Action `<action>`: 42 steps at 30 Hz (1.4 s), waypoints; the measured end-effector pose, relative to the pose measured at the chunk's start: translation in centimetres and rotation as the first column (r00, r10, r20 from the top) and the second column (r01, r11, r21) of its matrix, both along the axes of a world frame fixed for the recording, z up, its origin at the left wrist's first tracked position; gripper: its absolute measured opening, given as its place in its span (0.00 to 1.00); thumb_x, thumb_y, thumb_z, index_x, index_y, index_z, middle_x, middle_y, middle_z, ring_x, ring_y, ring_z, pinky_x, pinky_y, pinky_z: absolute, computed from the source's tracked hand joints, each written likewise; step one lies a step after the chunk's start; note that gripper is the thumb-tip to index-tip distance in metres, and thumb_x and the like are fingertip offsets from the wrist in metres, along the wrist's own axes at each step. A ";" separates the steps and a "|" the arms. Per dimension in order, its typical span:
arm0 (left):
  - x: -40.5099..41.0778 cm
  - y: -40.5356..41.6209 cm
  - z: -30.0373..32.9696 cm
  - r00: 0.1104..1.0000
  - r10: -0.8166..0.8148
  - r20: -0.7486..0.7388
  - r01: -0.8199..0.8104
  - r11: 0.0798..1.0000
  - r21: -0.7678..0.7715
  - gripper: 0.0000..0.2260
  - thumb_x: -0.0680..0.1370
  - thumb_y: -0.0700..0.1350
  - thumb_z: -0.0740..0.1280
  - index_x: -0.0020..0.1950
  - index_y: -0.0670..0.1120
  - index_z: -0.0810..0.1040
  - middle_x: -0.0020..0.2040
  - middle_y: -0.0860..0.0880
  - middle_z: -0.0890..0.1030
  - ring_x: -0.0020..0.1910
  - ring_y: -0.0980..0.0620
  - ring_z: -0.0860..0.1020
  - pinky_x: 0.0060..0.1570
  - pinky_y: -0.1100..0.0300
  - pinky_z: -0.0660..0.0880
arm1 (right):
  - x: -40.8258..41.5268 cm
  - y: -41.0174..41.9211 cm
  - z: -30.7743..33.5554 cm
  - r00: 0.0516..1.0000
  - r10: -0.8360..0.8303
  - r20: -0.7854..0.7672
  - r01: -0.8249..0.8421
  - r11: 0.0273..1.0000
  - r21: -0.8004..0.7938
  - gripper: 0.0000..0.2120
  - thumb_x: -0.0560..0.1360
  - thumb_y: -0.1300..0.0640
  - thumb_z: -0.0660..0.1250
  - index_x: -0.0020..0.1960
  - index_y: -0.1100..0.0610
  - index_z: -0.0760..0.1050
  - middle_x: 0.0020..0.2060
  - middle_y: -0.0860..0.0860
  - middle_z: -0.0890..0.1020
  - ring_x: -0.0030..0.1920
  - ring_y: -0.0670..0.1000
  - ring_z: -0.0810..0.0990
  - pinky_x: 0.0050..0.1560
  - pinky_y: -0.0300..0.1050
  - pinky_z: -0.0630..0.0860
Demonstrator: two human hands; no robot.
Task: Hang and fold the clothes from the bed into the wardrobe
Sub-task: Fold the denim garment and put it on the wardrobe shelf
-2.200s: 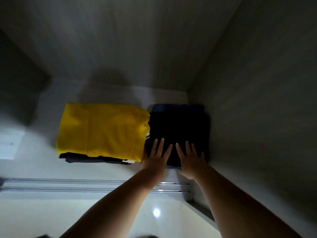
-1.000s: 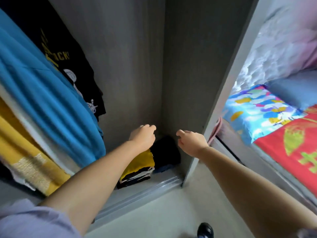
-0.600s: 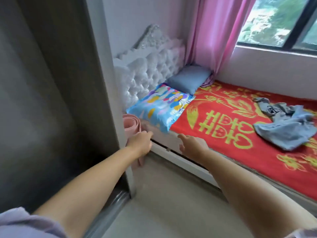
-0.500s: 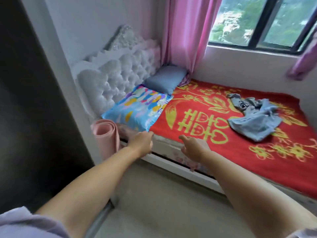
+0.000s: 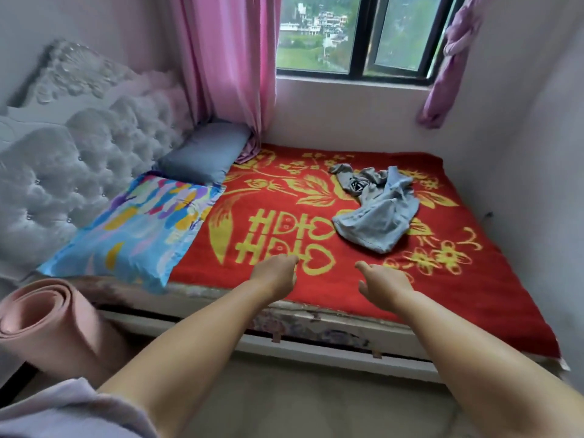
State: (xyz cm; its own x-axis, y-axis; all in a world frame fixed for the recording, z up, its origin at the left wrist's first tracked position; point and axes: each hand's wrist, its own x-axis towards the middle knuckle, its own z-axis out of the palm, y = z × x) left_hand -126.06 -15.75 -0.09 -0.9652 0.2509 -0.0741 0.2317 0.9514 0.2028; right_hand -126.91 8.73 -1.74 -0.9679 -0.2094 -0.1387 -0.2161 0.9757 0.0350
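Two bare arms reach forward from the lower edge of the frame toward a bed (image 5: 474,279) covered in a red blanket with yellow flowers and characters. Neither hand holds anything.

At lower left stands a rolled pink mat (image 5: 47,324). Above it, a white tufted headboard (image 5: 79,159) fills the left side, with a bright patterned pillow (image 5: 132,235) and a grey-blue pillow (image 5: 205,153) lying against it. A pink curtain (image 5: 227,58) hangs at upper centre, beside a dark-framed window (image 5: 360,36).

The left hand (image 5: 275,273), just below centre, has its fingers loosely curled, a narrow and empty grip. The right hand (image 5: 384,284), just to its right, is also empty, thumb out and fingers relaxed.

One garment (image 5: 376,210) is in view, to the right of centre and well beyond both hands. It is light grey-blue, soft and crumpled into a loose heap, with a small dark label or print showing near its upper left. What kind of garment it is cannot be told.

The step in hand seems to be fetching this piece. To do it well, lean in over the bed, take it with both hands at two separate edges rather than bunching the middle, and lift it clear so it falls open, ready for hanging or folding.
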 end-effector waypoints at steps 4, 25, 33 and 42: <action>-6.4 0.7 -1.3 0.999 -0.037 0.018 0.038 0.998 -0.057 0.14 0.81 0.44 0.57 0.66 0.45 0.71 0.58 0.46 0.77 0.48 0.46 0.77 0.39 0.52 0.77 | -4.9 1.2 -1.8 0.999 -0.037 0.028 0.037 0.999 0.000 0.22 0.80 0.50 0.55 0.73 0.52 0.59 0.59 0.53 0.76 0.55 0.58 0.78 0.43 0.47 0.69; -38.9 20.8 -8.2 0.876 -0.457 0.156 0.473 0.876 -0.090 0.08 0.78 0.42 0.56 0.53 0.44 0.73 0.52 0.46 0.76 0.49 0.44 0.77 0.37 0.54 0.67 | -26.6 16.5 -9.7 0.829 -0.489 0.271 0.521 0.852 -0.055 0.19 0.79 0.53 0.56 0.70 0.52 0.63 0.61 0.52 0.77 0.59 0.58 0.78 0.52 0.50 0.73; -49.0 27.4 -17.2 0.902 -0.297 0.313 0.332 0.941 -0.064 0.12 0.78 0.42 0.55 0.59 0.46 0.73 0.54 0.46 0.75 0.52 0.44 0.76 0.39 0.52 0.70 | -39.5 25.8 -17.1 0.785 -0.434 0.442 0.503 0.863 -0.046 0.22 0.79 0.52 0.55 0.73 0.50 0.61 0.63 0.53 0.76 0.61 0.56 0.76 0.55 0.48 0.73; -53.7 32.4 -34.2 0.834 -0.386 0.393 0.492 0.844 -0.215 0.27 0.78 0.42 0.60 0.76 0.46 0.55 0.76 0.43 0.57 0.75 0.45 0.56 0.69 0.48 0.58 | -51.8 27.3 -32.9 0.597 -0.581 0.553 0.797 0.512 -0.321 0.22 0.78 0.56 0.60 0.70 0.62 0.63 0.61 0.62 0.73 0.61 0.62 0.73 0.59 0.52 0.71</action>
